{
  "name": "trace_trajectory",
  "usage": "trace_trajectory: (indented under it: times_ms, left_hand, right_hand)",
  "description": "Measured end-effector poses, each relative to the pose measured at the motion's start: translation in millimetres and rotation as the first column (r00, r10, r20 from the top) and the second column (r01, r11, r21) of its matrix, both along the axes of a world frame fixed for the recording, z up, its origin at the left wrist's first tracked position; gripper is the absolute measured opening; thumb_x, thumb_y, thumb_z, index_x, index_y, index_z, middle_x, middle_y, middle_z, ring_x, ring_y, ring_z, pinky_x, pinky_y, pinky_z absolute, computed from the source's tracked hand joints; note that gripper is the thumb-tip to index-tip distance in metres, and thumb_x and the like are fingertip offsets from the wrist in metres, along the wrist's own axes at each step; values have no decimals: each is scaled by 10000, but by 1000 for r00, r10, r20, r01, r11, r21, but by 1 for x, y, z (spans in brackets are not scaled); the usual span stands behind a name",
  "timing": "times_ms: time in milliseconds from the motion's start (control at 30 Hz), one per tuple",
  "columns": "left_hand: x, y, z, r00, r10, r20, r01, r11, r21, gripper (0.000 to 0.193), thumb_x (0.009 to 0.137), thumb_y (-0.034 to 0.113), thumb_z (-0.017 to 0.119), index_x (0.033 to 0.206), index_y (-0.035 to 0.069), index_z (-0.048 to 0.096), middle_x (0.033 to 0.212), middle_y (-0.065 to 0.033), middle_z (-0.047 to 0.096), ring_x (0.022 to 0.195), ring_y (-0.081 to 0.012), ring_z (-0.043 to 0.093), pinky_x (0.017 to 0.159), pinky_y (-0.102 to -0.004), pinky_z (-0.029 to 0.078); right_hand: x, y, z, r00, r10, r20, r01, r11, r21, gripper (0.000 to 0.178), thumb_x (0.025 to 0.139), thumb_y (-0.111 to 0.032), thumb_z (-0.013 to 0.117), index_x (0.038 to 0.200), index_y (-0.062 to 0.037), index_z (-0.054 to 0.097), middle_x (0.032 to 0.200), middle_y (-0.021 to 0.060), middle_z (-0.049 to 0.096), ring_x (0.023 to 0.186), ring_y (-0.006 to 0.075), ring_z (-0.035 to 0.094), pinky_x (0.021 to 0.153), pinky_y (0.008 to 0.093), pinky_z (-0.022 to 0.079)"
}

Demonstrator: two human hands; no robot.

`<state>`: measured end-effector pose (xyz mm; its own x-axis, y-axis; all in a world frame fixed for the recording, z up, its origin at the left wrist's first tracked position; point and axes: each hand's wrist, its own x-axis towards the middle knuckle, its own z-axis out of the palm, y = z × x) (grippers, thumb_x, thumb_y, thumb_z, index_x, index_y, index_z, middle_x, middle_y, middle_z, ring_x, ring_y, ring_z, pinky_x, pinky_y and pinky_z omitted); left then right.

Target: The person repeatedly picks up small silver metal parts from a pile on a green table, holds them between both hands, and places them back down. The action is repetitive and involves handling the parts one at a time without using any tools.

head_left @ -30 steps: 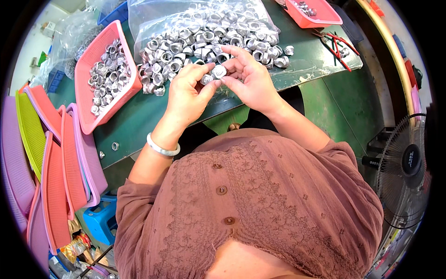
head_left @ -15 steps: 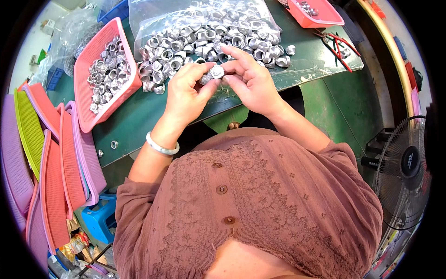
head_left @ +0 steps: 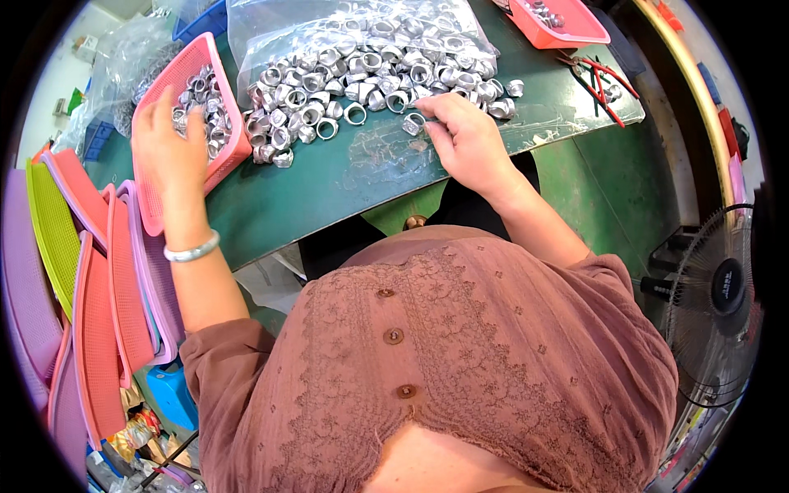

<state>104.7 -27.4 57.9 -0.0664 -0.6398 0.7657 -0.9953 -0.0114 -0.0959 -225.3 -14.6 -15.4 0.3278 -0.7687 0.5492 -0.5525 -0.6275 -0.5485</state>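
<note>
Silver rings [head_left: 217, 123] lie beneath left hand [head_left: 171, 148], fingers parted; whether right hand [head_left: 475, 146] grips, I cannot tell.

Fan [head_left: 713, 300], black, wire-caged, at the right edge: one short line of small pale characters on the dark round hub [head_left: 727, 286], which we record as lettering without transcript. Crumpled wrappings [head_left: 125, 444], gold and red, at lower left: coloured surfaces, any print on them too small for us to make out. Silver-coloured ring [head_left: 413, 123], on the table by the right hand [head_left: 468, 144]: we can read no lettering on it.
</note>
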Motion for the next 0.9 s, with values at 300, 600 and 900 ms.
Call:
trace_trajectory:
  times_ms: [300,600,900]
  left_hand:
    - [-119,23,-56,792,-387,-472,569,746,345,208,774,171,612,949,59,622,798,-124,621,650,-256,597,577,-330,462]
    - [-139,18,-63,916,-187,-356,371,734,569,218,763,260,610,746,53,544,696,-123,569,666,-303,567,575,-393,433]
    - [-131,35,-67,547,-254,-798,693,672,260,90,754,48,635,768,23,549,677,-22,513,612,-92,507,541,-221,399]
  right_hand:
    - [9,8,4,953,-64,-295,101,988,115,174,733,-122,609,891,-49,593,858,107,527,805,289,558,674,371,457]
    - [7,3,-5,991,74,112,-93,980,176,158,740,-56,614,889,-23,572,840,88,571,740,241,580,661,312,465]
    - [4,1,-2,476,-36,878,-782,440,442,158,863,-92,514,966,27,531,1055,163,560,821,149,578,701,247,477]
